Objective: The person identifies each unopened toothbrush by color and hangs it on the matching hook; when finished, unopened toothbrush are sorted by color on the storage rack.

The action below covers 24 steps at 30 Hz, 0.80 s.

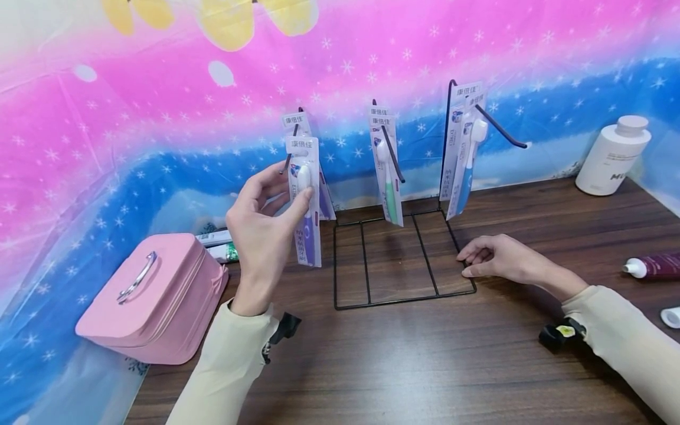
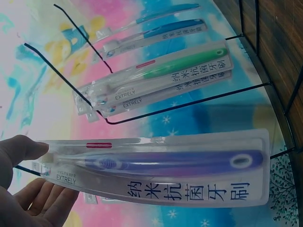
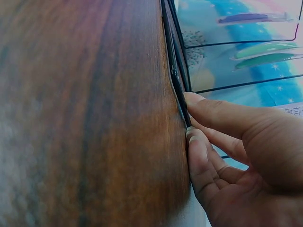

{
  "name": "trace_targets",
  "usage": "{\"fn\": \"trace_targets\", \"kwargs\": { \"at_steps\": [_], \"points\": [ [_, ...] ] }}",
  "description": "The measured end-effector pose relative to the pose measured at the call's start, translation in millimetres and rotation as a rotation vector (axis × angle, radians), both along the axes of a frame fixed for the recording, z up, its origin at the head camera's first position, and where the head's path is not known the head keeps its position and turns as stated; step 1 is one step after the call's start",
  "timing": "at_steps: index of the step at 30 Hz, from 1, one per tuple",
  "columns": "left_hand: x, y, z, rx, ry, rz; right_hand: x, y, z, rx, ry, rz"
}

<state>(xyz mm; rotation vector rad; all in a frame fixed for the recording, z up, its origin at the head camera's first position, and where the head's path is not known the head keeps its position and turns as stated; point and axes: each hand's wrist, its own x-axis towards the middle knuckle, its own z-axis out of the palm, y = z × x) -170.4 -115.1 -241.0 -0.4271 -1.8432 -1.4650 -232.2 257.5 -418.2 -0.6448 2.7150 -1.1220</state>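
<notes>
Two hands worked mid-frame: the left hand (image 1: pixel 262 221) pinched a glossy plastic toothbrush pack (image 1: pixel 305 200) at the thin black wire rack (image 1: pixel 404 301), while the right hand (image 1: pixel 499 260), fingers loosely curled, pressed the rack's base against the wood-grain desk (image 1: pixel 425 366).

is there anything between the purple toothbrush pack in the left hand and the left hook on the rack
Nothing visible blocks it. The left hand pinches the purple toothbrush pack right at the left hook, where another pack already hangs behind it. The right hand rests on the wire rack base.
</notes>
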Motion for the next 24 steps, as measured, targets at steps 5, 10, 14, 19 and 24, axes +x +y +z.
{"fn": "trace_targets", "kwargs": {
  "at_steps": [5, 10, 14, 19, 24],
  "points": [
    [-1.9, -1, 0.3, 0.0, 0.004, 0.01, 0.2, 0, -0.1, -0.003, 0.0, 0.001],
    [-6.3, -4, -1.0, -0.009, -0.003, 0.019, 0.1, 0, -0.4, -0.008, 0.002, 0.0],
    [-12.3, -6, -1.9, -0.009, -0.032, 0.038, -0.3, 0, -1.5, -0.008, 0.004, -0.003],
    [-20.6, -9, -3.1, 0.012, -0.071, 0.042, -1.2, 1, -2.8, -0.004, 0.005, -0.005],
    [-29.1, -9, -3.7, 0.027, -0.085, 0.04, -2.0, 1, -3.5, -0.001, 0.003, -0.008]
  ]
}}
